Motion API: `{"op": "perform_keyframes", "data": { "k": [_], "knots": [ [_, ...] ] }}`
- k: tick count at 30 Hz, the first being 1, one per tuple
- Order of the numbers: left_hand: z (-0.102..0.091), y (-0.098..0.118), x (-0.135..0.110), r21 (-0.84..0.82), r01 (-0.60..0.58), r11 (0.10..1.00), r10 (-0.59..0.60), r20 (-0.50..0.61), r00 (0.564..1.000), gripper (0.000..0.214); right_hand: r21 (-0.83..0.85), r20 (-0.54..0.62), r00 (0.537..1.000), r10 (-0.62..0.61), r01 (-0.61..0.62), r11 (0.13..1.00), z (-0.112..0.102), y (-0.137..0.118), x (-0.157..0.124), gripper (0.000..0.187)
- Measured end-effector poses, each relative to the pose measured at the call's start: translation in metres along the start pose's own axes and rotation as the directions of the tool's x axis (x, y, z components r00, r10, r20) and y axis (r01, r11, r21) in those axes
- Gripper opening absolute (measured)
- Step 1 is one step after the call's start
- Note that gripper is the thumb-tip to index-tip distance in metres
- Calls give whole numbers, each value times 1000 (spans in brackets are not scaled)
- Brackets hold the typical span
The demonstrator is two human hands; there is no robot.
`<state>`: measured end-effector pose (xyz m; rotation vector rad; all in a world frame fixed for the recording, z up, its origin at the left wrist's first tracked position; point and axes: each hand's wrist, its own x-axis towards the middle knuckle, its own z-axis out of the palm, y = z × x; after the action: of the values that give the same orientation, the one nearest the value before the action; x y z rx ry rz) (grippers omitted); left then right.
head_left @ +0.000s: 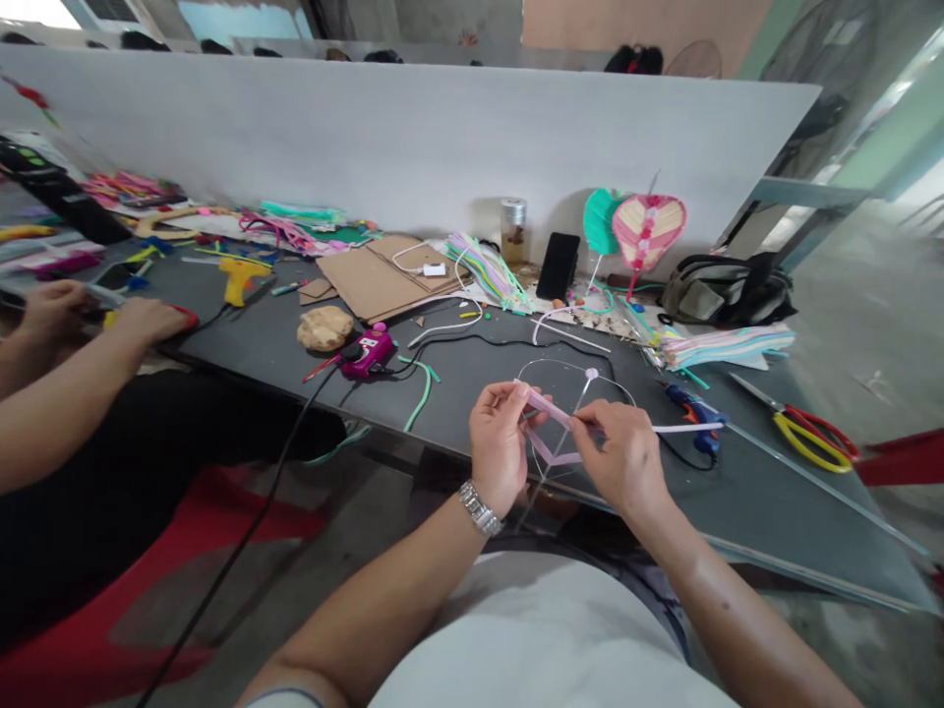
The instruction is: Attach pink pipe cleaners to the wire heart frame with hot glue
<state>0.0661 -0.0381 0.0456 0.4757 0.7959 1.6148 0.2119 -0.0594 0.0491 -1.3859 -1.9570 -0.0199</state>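
Observation:
My left hand (501, 442), with a metal wristwatch (480, 508), and my right hand (616, 457) are raised over the table's front edge. Between finger and thumb, both pinch a pale pink strip (550, 405). Behind and below them hangs a thin wire frame (567, 364) with a small pink knob (591, 375) at its top. A long, pale pink stick (689, 428) runs rightward from my right hand. Close to that stick lies a blue glue gun (694, 417). My fingers hide part of the frame.
A co-worker's hands (95, 315) rest at the left end of the dark table (472, 393). Cardboard, a pink glue gun (367, 352), a yellow glue gun (240, 277), yellow-handled scissors (815, 438), trailing cables and a white partition (405, 147) surround my work area.

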Motion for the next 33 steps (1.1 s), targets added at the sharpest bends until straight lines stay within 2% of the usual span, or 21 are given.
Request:
{"op": "perform_keyframes", "data": {
  "k": [5, 8, 15, 19, 26, 33],
  "knots": [
    [1, 2, -1, -11, 9, 1000, -9, 3, 1000, 38, 57, 45, 997, -68, 66, 996, 1, 3, -4, 15],
    [2, 5, -4, -1, -27, 1000, 27, 12, 1000, 37, 103, 28, 995, -99, 96, 990, 1, 3, -4, 13],
    [7, 7, -10, -16, -94, 995, 95, 32, 995, 34, 15, -23, 978, -208, 209, 978, -2, -2, -2, 16],
    [6, 5, -12, 16, -76, 997, 75, 40, 996, 29, 40, -14, 980, -198, 198, 979, -2, 0, -5, 13],
    [1, 3, -21, 80, 21, 997, -25, 50, 998, 27, 84, 6, 989, -149, 148, 986, 0, 6, -10, 12],
    [-2, -4, -28, 2, 45, 999, -45, 44, 998, 32, 129, 11, 993, -116, 114, 985, -1, 9, -16, 11]
  ]
}}
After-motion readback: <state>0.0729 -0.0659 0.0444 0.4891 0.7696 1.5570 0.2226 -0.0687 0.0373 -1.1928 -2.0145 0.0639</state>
